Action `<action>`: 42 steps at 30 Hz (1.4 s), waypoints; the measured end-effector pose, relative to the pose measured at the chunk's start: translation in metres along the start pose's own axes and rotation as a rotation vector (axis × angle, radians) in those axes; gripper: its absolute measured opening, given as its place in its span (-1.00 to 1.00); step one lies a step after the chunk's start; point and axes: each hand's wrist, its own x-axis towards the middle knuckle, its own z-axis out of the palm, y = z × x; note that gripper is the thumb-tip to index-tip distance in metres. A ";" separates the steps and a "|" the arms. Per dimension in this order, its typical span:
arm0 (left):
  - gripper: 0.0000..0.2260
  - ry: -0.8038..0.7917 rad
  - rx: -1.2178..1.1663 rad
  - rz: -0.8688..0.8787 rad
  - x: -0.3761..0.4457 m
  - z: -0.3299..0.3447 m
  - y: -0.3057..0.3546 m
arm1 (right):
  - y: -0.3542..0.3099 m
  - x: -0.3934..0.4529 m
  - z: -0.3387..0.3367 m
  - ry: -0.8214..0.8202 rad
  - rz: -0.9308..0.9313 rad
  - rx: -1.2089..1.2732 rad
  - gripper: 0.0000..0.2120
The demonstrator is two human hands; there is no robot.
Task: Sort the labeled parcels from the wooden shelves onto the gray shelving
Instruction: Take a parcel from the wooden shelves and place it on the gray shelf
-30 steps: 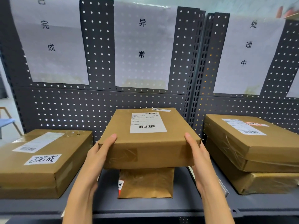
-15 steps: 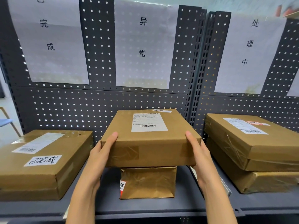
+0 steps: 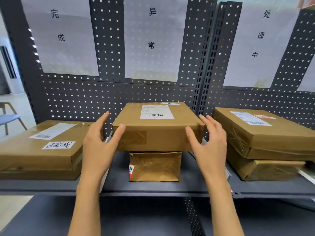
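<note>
Half a second ago both hands clasped the flat brown cardboard parcel [image 3: 157,126] by its sides; now the left hand [image 3: 100,142] and right hand [image 3: 210,142] have spread wide, fingers straight, the left thumb perhaps just brushing the front corner. The parcel rests on the smaller brown paper-wrapped parcel [image 3: 155,166] on the gray metal shelf [image 3: 153,189], under the middle paper sign [image 3: 151,40]. This placement looks finished, freeing the person for another parcel.

Mid parcel [image 3: 158,126] sits atop a smaller brown parcel [image 3: 155,166] on gray shelf [image 3: 153,189]. Left hand [image 3: 100,143] & right hand [image 3: 210,142] flank its front corners, fingers straight, thumbs at front face. Labeled parcels L [image 3: 42,150] & R [image 3: 265,133].
</note>
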 end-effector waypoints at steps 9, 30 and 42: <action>-0.69 0.098 0.649 0.263 -0.070 -0.056 0.006 | -0.041 -0.055 -0.012 -0.153 -0.290 -0.074 -0.65; -0.71 0.371 1.052 0.026 -0.167 -0.276 0.023 | -0.185 -0.207 0.056 -0.533 -0.390 0.295 -0.70; -0.70 0.658 1.212 -0.023 -0.185 -0.512 0.028 | -0.404 -0.320 0.145 -0.579 -0.578 0.514 -0.70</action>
